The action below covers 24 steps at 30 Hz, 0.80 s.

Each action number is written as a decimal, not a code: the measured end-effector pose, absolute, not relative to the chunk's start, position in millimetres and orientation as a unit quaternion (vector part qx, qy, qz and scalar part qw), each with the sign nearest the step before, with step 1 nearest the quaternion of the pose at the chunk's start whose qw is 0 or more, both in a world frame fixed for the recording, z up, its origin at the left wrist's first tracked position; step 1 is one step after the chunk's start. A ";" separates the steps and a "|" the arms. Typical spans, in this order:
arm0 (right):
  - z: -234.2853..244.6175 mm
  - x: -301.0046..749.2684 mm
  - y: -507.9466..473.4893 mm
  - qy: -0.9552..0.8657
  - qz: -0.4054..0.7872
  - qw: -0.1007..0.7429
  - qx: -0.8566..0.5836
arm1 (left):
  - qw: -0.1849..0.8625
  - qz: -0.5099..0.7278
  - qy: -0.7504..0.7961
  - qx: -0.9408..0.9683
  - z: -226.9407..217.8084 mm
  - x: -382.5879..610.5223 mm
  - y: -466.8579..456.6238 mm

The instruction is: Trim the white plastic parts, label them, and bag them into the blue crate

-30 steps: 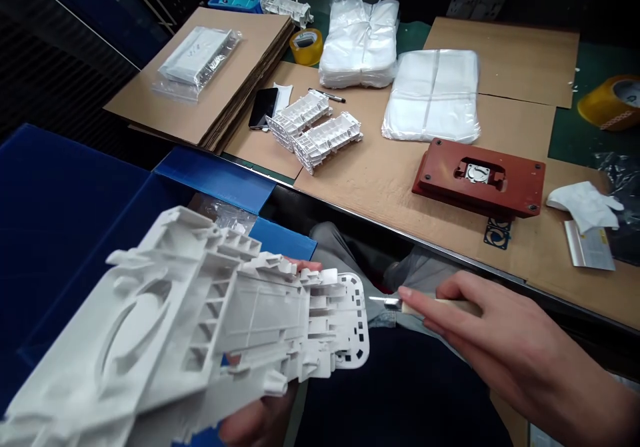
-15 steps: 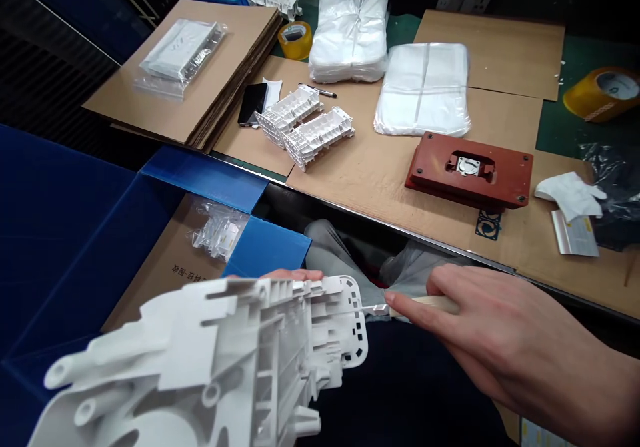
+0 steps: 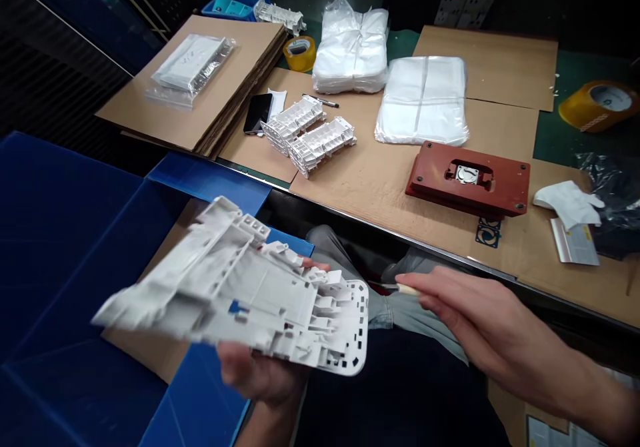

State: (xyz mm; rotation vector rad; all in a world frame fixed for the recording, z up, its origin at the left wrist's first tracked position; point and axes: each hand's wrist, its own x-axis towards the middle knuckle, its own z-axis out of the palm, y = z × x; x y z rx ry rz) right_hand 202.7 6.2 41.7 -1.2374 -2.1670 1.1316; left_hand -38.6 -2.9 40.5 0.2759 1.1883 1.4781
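Head cam. Left hand is under a white moulded plastic part, fingers closed around its edge, with the fingertips showing past the far side. The part is held tilted, out over a blue corrugated plastic bin, below the table edge. Right hand has its fingers curled tight round a craft knife with a pale handle. The blade sits just beside the part's perforated end; can't tell if they touch.

On the table, cardboard sheets carry two more white moulded parts, side by side, with a phone and a marker pen just behind them. Right of those are two stacks of white plastic bags, then a red metal fixture plate. Yellow tape roll sits far right. Left, a bagged white item lies on a cardboard stack.
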 end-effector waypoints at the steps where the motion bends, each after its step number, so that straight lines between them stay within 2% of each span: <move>1: 36.5 198.5 4.3 -0.728 0.449 0.226 -0.465 | 0.568 0.652 0.486 0.124 37.1 -33.2 -1.6; 6: 14.7 171.3 -11.8 -0.542 0.575 0.288 -0.542 | 0.589 0.686 0.422 0.064 23.4 -21.2 -4.3; 14: 9.2 154.9 -28.5 -0.475 0.556 0.381 -0.565 | 0.586 0.682 0.427 0.092 16.7 -15.7 -7.4; 19: 6.6 153.6 -24.3 -0.499 0.545 0.408 -0.536 | 0.680 0.579 0.449 0.003 14.6 -16.3 -3.7; 24: -10.2 155.2 -23.1 -0.359 0.593 0.426 -0.581 | 0.696 0.528 0.486 0.006 12.9 -25.8 -0.9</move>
